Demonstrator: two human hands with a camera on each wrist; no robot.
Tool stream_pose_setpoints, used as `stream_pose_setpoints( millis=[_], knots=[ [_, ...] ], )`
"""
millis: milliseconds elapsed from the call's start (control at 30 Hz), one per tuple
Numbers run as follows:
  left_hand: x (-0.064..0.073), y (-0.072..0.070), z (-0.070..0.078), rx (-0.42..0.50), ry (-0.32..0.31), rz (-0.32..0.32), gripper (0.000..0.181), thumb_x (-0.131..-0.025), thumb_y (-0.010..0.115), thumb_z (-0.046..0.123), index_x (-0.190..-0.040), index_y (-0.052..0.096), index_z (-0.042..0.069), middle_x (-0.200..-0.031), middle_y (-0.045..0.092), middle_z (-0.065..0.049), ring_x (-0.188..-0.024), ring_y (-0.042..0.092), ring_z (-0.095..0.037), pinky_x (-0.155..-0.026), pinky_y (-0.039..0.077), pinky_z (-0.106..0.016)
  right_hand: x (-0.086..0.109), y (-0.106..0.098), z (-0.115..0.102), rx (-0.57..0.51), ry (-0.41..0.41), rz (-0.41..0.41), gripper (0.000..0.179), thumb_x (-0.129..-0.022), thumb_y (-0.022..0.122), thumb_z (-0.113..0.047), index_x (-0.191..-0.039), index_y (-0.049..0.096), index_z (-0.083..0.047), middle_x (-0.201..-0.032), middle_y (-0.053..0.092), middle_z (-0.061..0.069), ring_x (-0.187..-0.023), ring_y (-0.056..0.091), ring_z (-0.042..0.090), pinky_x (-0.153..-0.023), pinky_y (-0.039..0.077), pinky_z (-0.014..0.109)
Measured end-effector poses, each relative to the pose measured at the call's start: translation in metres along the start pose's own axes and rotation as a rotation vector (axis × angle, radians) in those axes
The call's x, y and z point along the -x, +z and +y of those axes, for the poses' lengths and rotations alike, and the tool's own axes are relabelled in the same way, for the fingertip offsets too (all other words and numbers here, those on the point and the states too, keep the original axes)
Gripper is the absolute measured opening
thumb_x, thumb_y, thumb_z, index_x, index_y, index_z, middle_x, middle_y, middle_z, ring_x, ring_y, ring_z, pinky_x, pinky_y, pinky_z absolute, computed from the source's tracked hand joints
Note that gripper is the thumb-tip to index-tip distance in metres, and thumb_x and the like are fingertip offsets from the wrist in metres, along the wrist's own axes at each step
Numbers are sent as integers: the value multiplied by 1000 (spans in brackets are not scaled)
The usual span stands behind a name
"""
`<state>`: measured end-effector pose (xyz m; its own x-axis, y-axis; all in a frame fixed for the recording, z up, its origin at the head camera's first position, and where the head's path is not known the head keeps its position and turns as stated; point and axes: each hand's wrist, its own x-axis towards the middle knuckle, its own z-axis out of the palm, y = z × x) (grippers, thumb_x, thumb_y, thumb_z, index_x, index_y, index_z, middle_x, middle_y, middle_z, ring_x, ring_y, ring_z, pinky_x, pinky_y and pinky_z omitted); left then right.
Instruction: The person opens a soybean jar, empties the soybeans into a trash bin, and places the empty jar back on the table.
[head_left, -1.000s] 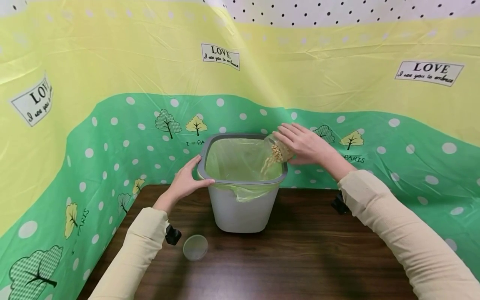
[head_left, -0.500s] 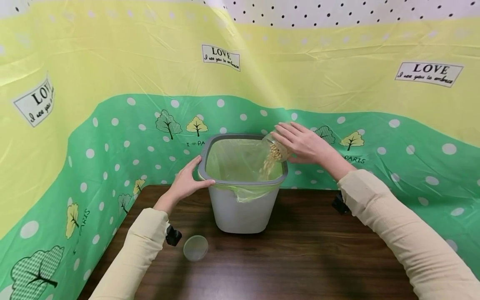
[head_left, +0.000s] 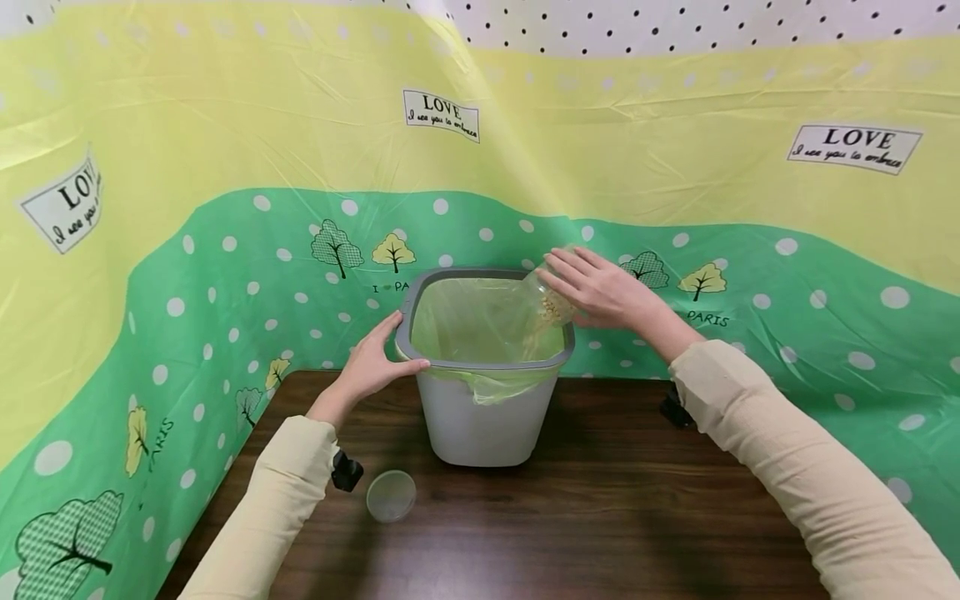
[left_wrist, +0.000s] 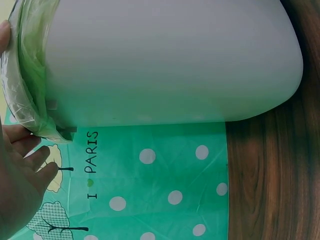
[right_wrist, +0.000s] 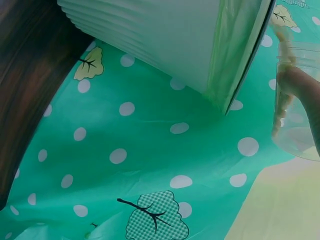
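A light grey trash bin [head_left: 483,421] with a darker rim stands on the table, lined with a pale green plastic bag [head_left: 468,312]. My left hand [head_left: 363,367] holds the bin's rim at its left corner, thumb on the front edge and fingers along the side. Over the right side of the opening, my right hand [head_left: 603,293] grips a clear plastic jar [right_wrist: 297,137], tilted mouth-down toward the bin. Small pale yellow beans [head_left: 553,310], like soybeans, spill from it in a stream into the bag. The bottom of the bag is hidden by the bin's front wall.
A round clear lid [head_left: 391,496] lies on the dark wooden table [head_left: 600,517], left of the bin's front. A green and yellow printed curtain [head_left: 300,150] hangs close behind the bin and along the left. Black wrist cameras sit at both sleeves.
Beans keep running out of the jar, and fewer show inside it now. The right hand has tipped the jar slightly further. My left hand and the bin stay put.
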<state>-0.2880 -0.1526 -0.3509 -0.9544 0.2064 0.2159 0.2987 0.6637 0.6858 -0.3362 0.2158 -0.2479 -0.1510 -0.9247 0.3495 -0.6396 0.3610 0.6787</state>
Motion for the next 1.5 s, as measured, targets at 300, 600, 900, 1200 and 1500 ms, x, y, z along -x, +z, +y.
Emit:
stream_pose_setpoints(
  millis=[300,600,900,1200,1500],
  knots=[
    [0,2,-3,10,2,-2,96,-72,68,55,-146,20,17,-150,19,-2,-136,18,-27,-102,25,-55,-4,8,-6,23,-27,10,78,-60,77,-23,-128,47,0,-128,47,23,-119,43,35,-99,35,47],
    [-1,2,-2,7,0,-2,96,-72,68,55,-146,21,17,-150,19,-2,-136,18,-27,-102,24,-56,-4,12,-10,25,-103,-2,42,-88,46,-11,-130,47,-2,-135,43,20,-124,40,32,-103,30,46],
    [-1,2,-2,2,1,5,95,-72,68,55,-146,21,17,-150,19,-2,-136,18,-27,-102,23,-56,-3,11,-10,47,-113,33,59,-77,67,-18,-130,46,-3,-134,44,19,-124,41,31,-101,34,44],
    [-1,1,-2,18,0,-1,97,-72,68,55,-146,20,17,-150,18,-2,-136,17,-27,-102,25,-55,-6,4,-10,17,-42,5,75,-68,76,-24,-131,43,-1,-135,42,21,-125,38,34,-103,30,46],
    [-2,-1,-4,21,4,-3,99,-71,67,58,-146,19,17,-150,18,-3,-136,17,-29,-102,25,-56,0,6,-9,-58,39,-32,88,-58,83,-25,-131,43,1,-135,42,21,-125,37,34,-104,29,46]
  ],
)
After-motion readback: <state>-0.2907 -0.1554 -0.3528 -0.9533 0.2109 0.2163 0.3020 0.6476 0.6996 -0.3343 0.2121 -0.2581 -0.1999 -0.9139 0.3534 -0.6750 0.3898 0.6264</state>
